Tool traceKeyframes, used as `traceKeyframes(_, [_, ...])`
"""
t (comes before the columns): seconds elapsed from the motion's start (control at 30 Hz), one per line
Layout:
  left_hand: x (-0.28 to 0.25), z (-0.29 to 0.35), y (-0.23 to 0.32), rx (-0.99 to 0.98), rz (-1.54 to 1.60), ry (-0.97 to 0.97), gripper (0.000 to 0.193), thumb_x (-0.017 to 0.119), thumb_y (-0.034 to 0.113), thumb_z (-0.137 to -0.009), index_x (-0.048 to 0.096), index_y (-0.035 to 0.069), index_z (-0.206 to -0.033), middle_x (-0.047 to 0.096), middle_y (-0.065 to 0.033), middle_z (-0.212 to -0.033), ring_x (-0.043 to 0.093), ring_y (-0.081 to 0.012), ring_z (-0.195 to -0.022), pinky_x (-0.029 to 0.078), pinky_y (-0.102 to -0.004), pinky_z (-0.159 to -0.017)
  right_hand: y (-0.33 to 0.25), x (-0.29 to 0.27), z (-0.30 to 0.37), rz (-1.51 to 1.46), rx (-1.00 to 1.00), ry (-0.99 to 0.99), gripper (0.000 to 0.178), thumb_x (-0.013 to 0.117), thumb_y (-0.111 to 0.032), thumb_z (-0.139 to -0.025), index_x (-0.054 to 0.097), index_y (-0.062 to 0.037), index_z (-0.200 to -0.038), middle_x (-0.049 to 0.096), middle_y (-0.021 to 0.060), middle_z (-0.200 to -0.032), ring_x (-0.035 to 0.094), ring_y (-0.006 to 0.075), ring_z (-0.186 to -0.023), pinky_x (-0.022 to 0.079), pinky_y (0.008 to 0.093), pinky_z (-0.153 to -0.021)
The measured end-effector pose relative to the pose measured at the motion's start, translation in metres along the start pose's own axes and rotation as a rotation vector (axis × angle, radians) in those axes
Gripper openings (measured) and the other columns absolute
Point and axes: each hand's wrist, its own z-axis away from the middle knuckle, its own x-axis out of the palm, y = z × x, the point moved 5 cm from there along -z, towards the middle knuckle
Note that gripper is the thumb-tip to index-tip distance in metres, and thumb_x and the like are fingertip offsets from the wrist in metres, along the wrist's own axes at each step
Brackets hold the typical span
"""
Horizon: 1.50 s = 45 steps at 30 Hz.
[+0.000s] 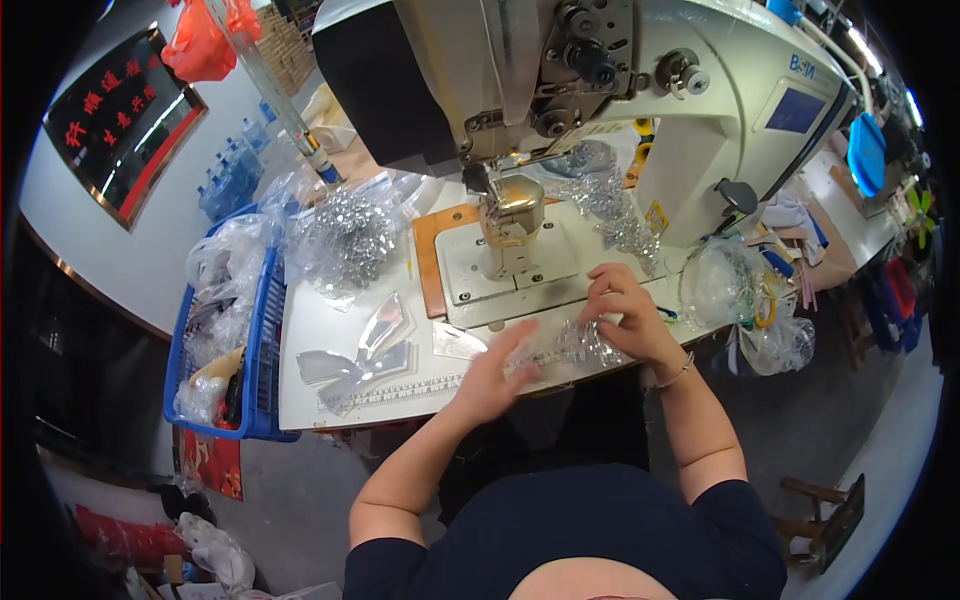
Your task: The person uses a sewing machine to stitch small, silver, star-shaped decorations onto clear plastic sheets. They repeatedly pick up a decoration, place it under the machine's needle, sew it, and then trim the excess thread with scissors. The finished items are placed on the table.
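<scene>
A sewing machine (700, 150) with a tall post bed (513, 230) stands on the white table ahead of me. My left hand (495, 375), slightly blurred, hovers over the table's front part with its fingers apart and nothing in them. At the right, my right hand (630, 315) has bent, parted fingers beside a small heap of clear plastic pieces (590, 345); whether they touch it I cannot tell. Left of my left hand lie flat silvery clear cut pieces (370, 355) and a white piece (455, 341). A ruler strip (420, 387) runs along the front edge.
A blue basket (262, 330) full of plastic bags stands at the table's left side. Piles of shiny clear pieces lie left (350, 235) and right (615, 205) of the post. Clear bags (720, 285) sit at the right edge. A wooden stool (825, 520) stands on the floor.
</scene>
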Motion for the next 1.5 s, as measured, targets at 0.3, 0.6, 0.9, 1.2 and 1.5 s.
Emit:
traceKeyframes(0.3, [0.028, 0.033, -0.017, -0.243, 1.079, 0.370, 0.030, 0.058, 0.001, -0.084, 0.051, 0.005, -0.114, 0.059, -0.0051, -0.100, 0.059, -0.0141, -0.089, 0.049, -0.0255, -0.072, 0.001, 0.044, 0.009, -0.976, 0.556, 0.014, 0.049, 0.063, -0.003, -0.077, 0.050, -0.0065, -0.124, 0.052, 0.0105, -0.121, 0.053, 0.0239, -0.108, 0.043, 0.0385, -0.092])
traceKeyframes(0.6, [0.040, 0.049, -0.020, -0.225, 1.294, 0.583, 0.023, 0.053, 0.003, -0.088, 0.053, 0.004, -0.111, 0.059, -0.0083, -0.105, 0.058, -0.0195, -0.097, 0.048, -0.0345, -0.087, 0.001, 0.106, 0.067, -0.964, 0.820, 0.151, 0.016, 0.067, -0.008, -0.081, 0.061, -0.0004, -0.094, 0.064, 0.0041, -0.083, 0.060, 0.0101, -0.074, 0.049, 0.0225, -0.066])
traceKeyframes(0.9, [-0.022, 0.049, -0.007, -0.091, -0.189, 0.373, 0.036, 0.070, 0.006, -0.074, 0.063, 0.006, -0.109, 0.065, -0.0081, -0.097, 0.062, -0.0187, -0.087, 0.050, -0.0322, -0.076, -0.020, 0.031, 0.063, -0.513, 0.513, -0.027, 0.013, 0.068, -0.001, -0.075, 0.056, 0.0000, -0.080, 0.057, 0.0009, -0.075, 0.054, 0.0081, -0.069, 0.045, 0.0229, -0.064])
traceKeyframes(1.2, [-0.041, -0.020, -0.010, -0.172, -0.797, -0.137, 0.029, 0.073, 0.027, -0.070, 0.066, 0.007, -0.089, 0.064, -0.0071, -0.082, 0.060, -0.0236, -0.082, 0.032, -0.0363, -0.093, -0.041, 0.011, 0.053, -0.437, 0.353, -0.441, 0.013, 0.065, 0.001, -0.074, 0.062, -0.0014, -0.086, 0.062, 0.0064, -0.082, 0.061, 0.0182, -0.077, 0.047, 0.0274, -0.071])
traceKeyframes(1.5, [-0.044, -0.011, 0.003, -0.284, -0.187, -0.228, 0.021, 0.067, 0.018, -0.076, 0.070, 0.006, -0.094, 0.068, -0.0088, -0.084, 0.062, -0.0158, -0.076, 0.048, -0.0278, -0.070, -0.031, 0.058, 0.023, -0.489, 0.392, -0.395, 0.015, 0.067, -0.004, -0.075, 0.060, 0.0004, -0.087, 0.062, 0.0051, -0.076, 0.056, 0.0116, -0.070, 0.045, 0.0251, -0.066])
